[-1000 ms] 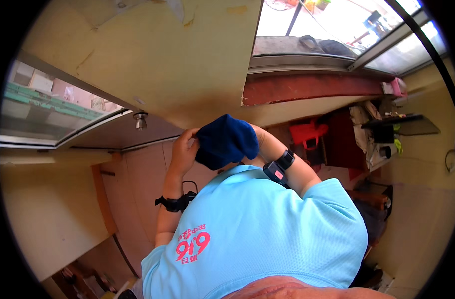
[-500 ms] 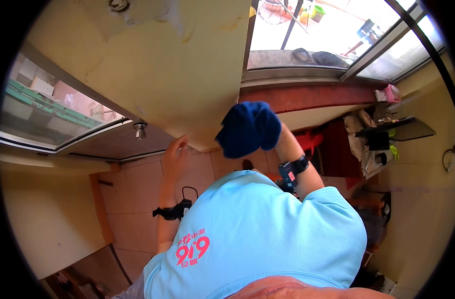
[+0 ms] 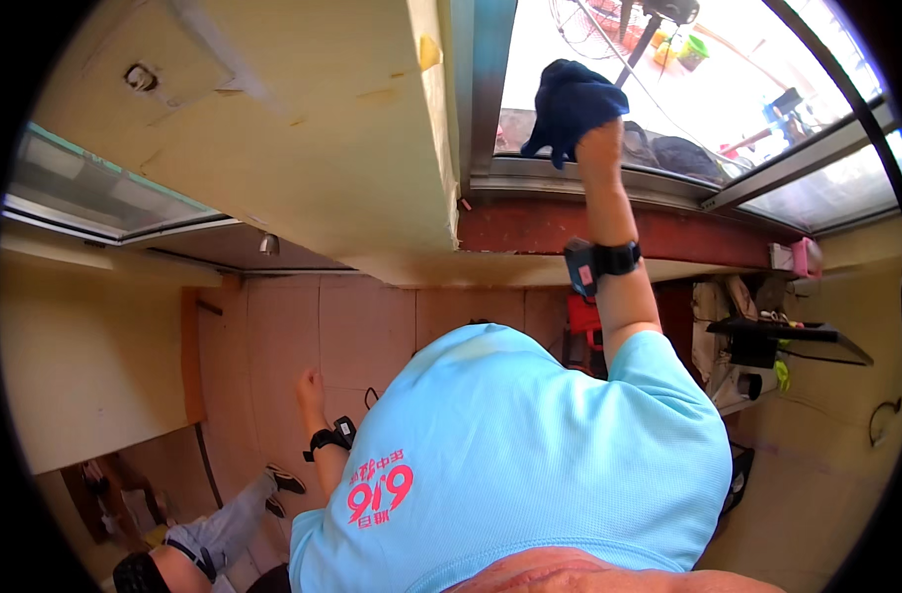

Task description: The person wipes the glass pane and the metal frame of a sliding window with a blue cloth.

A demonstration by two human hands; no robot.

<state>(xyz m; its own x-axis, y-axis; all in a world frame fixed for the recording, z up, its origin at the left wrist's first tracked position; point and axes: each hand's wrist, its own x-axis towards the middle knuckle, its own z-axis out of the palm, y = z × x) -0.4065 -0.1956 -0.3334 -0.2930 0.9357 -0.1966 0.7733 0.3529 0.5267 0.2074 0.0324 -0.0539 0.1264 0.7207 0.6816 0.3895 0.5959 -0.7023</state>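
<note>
A dark blue cloth [image 3: 573, 104] is bunched over my right hand [image 3: 599, 144], whose fingers are hidden beneath it. With that arm stretched out ahead, the cloth is at the lower left part of the bright window [image 3: 658, 59], just over its metal frame [image 3: 649, 185]. Whether it presses on glass cannot be made out. My left hand [image 3: 311, 385] hangs low at my left side above the tiled floor, its fingers curled in and nothing visible in them. Both wrists carry black straps with small boxes.
A red sill [image 3: 530, 225] runs below the window, with a pink object [image 3: 805, 257] at its right end. A wall corner [image 3: 455, 237] juts out on the left. At right stands a cluttered shelf with a black screen [image 3: 767, 331]. Another person [image 3: 214, 534] is at lower left.
My right hand has carried the cloth from beside the wall corner up and forward to the window. My left hand has dropped back toward my side. Another person has come into view at lower left.
</note>
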